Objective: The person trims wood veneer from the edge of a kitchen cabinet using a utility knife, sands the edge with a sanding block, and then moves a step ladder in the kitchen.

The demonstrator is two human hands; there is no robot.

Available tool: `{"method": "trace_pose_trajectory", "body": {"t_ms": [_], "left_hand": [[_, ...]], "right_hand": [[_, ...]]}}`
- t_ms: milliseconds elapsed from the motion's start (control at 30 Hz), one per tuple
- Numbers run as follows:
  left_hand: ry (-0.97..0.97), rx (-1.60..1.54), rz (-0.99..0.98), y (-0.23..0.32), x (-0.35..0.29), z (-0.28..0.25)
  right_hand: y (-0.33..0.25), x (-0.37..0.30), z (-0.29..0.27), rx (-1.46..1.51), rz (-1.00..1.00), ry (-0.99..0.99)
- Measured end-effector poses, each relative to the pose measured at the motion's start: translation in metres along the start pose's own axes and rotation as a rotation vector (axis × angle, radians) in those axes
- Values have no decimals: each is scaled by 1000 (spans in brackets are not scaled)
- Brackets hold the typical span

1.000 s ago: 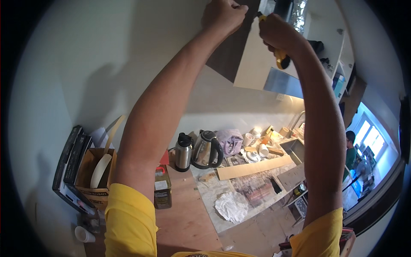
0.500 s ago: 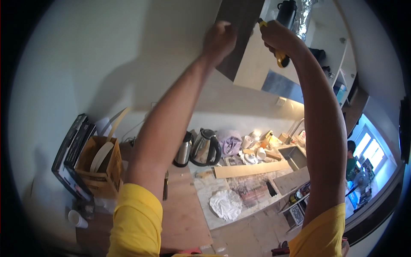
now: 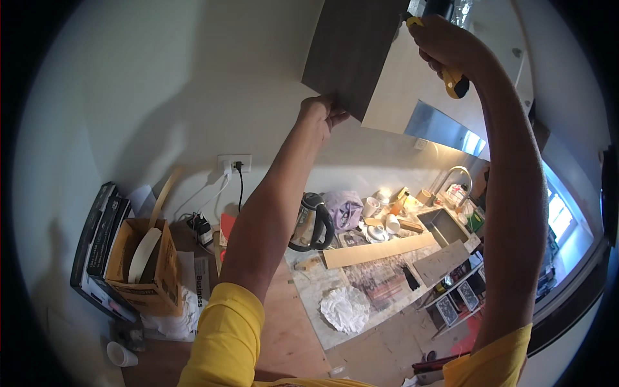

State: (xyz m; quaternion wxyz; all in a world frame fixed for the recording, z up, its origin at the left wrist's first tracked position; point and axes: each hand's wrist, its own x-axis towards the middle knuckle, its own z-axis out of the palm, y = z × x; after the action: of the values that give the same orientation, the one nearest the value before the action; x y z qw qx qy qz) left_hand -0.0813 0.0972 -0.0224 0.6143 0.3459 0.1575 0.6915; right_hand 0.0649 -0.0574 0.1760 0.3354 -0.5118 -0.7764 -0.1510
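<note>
A wall cabinet with a dark wood-grain side panel (image 3: 351, 55) and a pale front (image 3: 403, 80) hangs above the counter. My left hand (image 3: 320, 114) is at the lower edge of the dark panel, its fingers stretched out under the corner. My right hand (image 3: 448, 42), raised before the pale front, is closed around a yellow-and-black utility knife (image 3: 456, 82). The knife's black tip end points up beside the cabinet's front edge; its blade is too small to make out. Behind that hand stands a dark bottle (image 3: 440, 8), partly hidden.
Below lies a cluttered counter with a kettle (image 3: 312, 222), a purple cloth bag (image 3: 343, 209), a long wooden strip (image 3: 380, 250), crumpled white paper (image 3: 345, 309) and a sink (image 3: 445, 227). At left are a cardboard box (image 3: 145, 290), a wall socket (image 3: 235, 162) and a white cup (image 3: 121, 354).
My left hand has moved down from beside the dark panel to its lower edge, and its fingers have opened. My right hand, still holding the utility knife, sits slightly further up and right in view.
</note>
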Motion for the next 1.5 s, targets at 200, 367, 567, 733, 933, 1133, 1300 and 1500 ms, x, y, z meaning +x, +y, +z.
{"method": "trace_pose_trajectory", "body": {"t_ms": [200,367,567,733,933,1133,1300,1500], "left_hand": [[-37,-13,-37,12,-16,-13],[197,701,208,46,-49,0],[17,750,725,115,-77,71],[-118,848,779,138,-65,117],[-69,1164,975,122,-33,154],[25,1116,884,123,-16,162],[-3,999,814,118,-38,132],[-34,934,894,109,-34,114]], "right_hand": [[18,29,7,-36,-38,-37],[57,60,26,-490,-418,-179],[19,62,-52,-282,-480,424],[0,-20,-25,446,-42,125],[18,-21,-3,234,-182,144],[41,19,12,-278,-404,-11],[45,22,31,-71,-245,3],[55,40,20,-700,-622,1]]}}
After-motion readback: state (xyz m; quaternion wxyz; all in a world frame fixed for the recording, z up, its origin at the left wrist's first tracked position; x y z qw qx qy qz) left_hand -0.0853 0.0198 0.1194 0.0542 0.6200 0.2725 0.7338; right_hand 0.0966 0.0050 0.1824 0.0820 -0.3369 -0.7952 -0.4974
